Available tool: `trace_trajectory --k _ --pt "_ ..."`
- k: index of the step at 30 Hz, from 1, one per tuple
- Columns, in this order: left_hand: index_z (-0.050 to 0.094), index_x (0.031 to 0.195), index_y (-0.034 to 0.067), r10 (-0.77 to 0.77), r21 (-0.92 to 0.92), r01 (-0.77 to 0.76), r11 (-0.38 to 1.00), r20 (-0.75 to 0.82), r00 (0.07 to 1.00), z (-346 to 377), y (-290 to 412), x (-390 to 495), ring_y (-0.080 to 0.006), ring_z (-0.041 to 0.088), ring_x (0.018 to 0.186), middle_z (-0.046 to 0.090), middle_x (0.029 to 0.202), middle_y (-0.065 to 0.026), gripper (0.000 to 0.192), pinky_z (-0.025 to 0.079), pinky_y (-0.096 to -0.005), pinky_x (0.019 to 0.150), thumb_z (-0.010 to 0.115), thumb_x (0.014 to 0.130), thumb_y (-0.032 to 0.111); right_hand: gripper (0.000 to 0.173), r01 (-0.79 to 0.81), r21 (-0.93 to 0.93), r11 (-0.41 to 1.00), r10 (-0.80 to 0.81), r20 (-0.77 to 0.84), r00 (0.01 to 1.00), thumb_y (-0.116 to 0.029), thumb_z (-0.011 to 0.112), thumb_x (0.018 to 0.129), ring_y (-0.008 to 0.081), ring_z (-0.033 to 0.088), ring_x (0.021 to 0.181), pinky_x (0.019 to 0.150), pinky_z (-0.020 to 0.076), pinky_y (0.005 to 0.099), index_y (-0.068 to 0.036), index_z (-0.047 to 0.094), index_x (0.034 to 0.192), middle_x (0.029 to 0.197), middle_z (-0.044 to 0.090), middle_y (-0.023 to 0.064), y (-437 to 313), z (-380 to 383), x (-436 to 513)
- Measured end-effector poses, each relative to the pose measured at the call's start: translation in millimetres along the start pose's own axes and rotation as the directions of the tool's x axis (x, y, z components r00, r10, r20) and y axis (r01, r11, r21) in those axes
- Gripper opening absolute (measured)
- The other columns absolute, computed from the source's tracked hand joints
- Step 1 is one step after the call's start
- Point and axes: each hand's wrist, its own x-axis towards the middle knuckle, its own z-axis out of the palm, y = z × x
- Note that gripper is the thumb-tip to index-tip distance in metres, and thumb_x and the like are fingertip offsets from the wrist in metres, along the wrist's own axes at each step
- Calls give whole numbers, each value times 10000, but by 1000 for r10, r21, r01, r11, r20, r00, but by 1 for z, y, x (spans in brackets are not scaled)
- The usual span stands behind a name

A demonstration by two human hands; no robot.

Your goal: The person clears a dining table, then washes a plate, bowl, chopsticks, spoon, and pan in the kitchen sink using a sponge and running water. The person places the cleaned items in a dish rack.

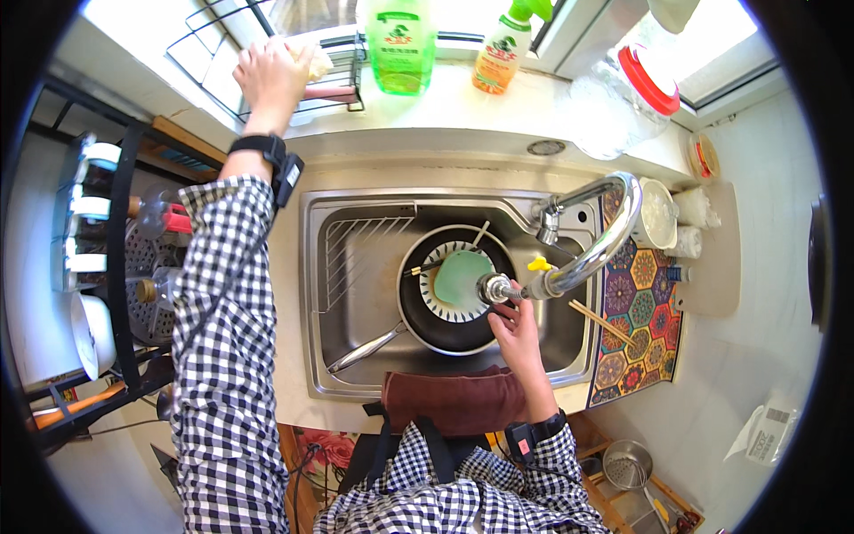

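My left hand [272, 77] reaches over the wire rack [341, 70] on the windowsill, its fingers around a pale yellow sponge [320, 65]. A pink item [330, 93] lies on the rack beside it. Below the tap's spray head [494, 288], my right hand [517, 330] has its fingers apart and holds nothing; whether a fingertip touches the tap is unclear. In the steel sink [363, 300] sits a black frying pan [454, 339]. Inside the pan are a patterned plate [430, 300], a pale green dish [460, 274] and chopsticks [482, 232], partly hidden.
A green detergent bottle [402, 50] and a spray bottle [500, 57] stand on the sill, near a red-lidded jar [610, 110]. Chopsticks [604, 324] lie across the sink's right rim and a patterned mat [640, 300]. A brown towel [450, 400] hangs over the front edge. Shelving [127, 253] borders the left.
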Motion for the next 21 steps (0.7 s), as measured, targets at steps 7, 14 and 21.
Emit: trace_trajectory --k 7,14,21 --pt "667 1242 193 -114 201 26 979 442 890 41 17 30 -381 402 1314 535 1363 -171 557 235 -521 1085 583 814 540 670 -54 -17 998 53 -63 997 -9 649 879 274 590 1159 917 525 350 -9 296 1448 1357 492 208 18 -7 -13" --pt "701 1042 195 55 -71 -28 997 411 910 49 8 24 -329 647 1014 714 1008 -134 407 446 -417 882 645 795 513 681 -108 -37 993 103 -114 988 -12 630 889 258 595 1140 916 523 355 -53 290 1478 1393 472 199 37 -12 -23" --pt "656 916 62 85 -514 -167 841 -180 980 -9 40 10 -296 679 796 699 893 -132 195 523 -410 742 660 855 247 661 -112 -48 993 101 -192 976 0 625 886 252 602 1133 924 520 351 -41 305 1463 1372 485 187 41 -28 -24"
